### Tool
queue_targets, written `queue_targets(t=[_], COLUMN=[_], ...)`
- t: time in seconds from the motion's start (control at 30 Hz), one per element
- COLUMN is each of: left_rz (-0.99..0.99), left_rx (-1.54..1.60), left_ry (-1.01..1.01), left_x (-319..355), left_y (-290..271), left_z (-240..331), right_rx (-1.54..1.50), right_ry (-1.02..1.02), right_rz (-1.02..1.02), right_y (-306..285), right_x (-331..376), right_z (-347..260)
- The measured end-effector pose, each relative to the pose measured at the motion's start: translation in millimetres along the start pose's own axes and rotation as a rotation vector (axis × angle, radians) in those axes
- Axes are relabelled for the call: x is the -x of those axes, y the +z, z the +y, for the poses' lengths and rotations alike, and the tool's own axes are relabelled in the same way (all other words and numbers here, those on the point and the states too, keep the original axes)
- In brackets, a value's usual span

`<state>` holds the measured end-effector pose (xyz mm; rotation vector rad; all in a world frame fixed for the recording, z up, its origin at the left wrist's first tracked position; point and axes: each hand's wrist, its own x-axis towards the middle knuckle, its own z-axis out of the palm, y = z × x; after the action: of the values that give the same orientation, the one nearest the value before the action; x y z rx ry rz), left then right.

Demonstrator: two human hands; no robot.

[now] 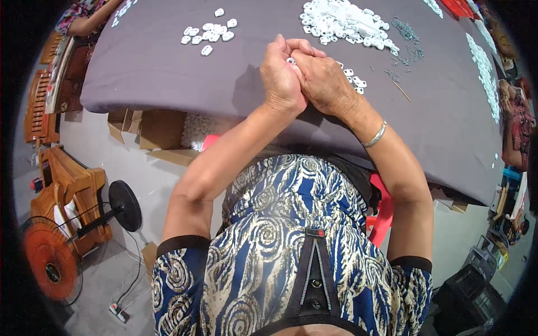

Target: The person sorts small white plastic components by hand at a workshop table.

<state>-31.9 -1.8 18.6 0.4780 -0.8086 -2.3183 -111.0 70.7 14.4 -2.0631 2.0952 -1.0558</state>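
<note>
My left hand (280,75) and my right hand (325,78) are closed together above the near part of the table. Between them sits a small white plastic piece (291,61), mostly hidden by the fingers. The right hand lies over the left, its fingers bent round. Partly behind the right hand, several white plastic pieces with holes (357,84) lie on the cloth. Further left is a loose group of similar white pieces (213,32). A large heap of white pieces (342,22) rests beyond the hands, beside a scatter of small grey screws (409,33).
A grey cloth (162,67) covers the table. On it lie a thin wooden stick (402,92) and a row of white pieces (485,75). Another person's arm (92,21) reaches in at far left. Below stand an open carton (162,129) and an orange fan (53,257).
</note>
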Motion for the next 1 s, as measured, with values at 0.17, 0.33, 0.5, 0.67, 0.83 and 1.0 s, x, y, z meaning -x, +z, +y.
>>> queue_targets(t=[0.17, 0.33, 0.5, 0.67, 0.83, 1.0], left_rz=[-0.091, -0.069, -0.079, -0.070, 0.174, 0.403], left_rx=[-0.016, -0.304, -0.737, -0.712, -1.177, -1.418], left_ry=[-0.058, 0.165, 0.291, 0.348, 0.661, 0.853], left_x=[0.6, -1.7, 1.5, -10.5, -41.6, -66.4], left_y=[-0.8, -6.2, -10.6, -14.9, -37.0, -79.2], left_z=[9.4, 16.0, 5.6, 13.5, 56.8, 98.5], right_rx=[-0.019, 0.130, 0.218, 0.155, 0.153, 0.114], right_ry=[0.040, 0.032, 0.092, 0.158, 0.168, 0.272], right_rz=[0.065, 0.202, 0.155, 0.117, 0.135, 0.255], right_y=[-1.6, -8.5, -18.9, -25.2, -27.2, -34.1], right_x=[-2.9, -4.8, -0.5, -0.7, -1.0, -5.0], right_z=[-4.4, -3.6, 4.8, 2.2, 7.6, 12.1])
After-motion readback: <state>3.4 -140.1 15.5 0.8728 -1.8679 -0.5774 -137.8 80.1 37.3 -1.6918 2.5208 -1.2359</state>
